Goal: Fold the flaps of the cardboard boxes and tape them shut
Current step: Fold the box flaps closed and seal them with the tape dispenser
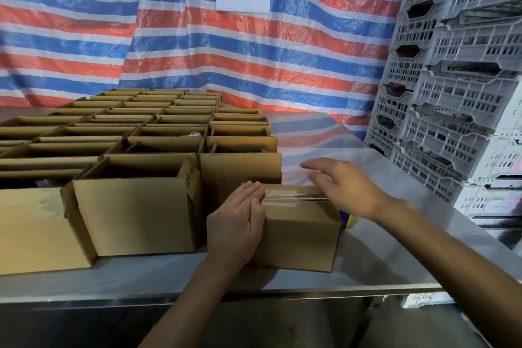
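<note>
Closed cardboard box point(299, 234) at 6 o'clock on the table point(367, 263), clear tape point(282, 196) along its top seam. Left hand point(236, 223) flat against its 9 o'clock end, fingers straight. Right hand point(344, 186) blurred above its 3 o'clock end, fingers extended, empty. Open boxes point(135, 206) at 9 to 11 o'clock.

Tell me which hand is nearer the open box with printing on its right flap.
Left. The left hand lies flat on the left end of the taped box, right beside the open box; the right hand is over its right end, farther off.
</note>
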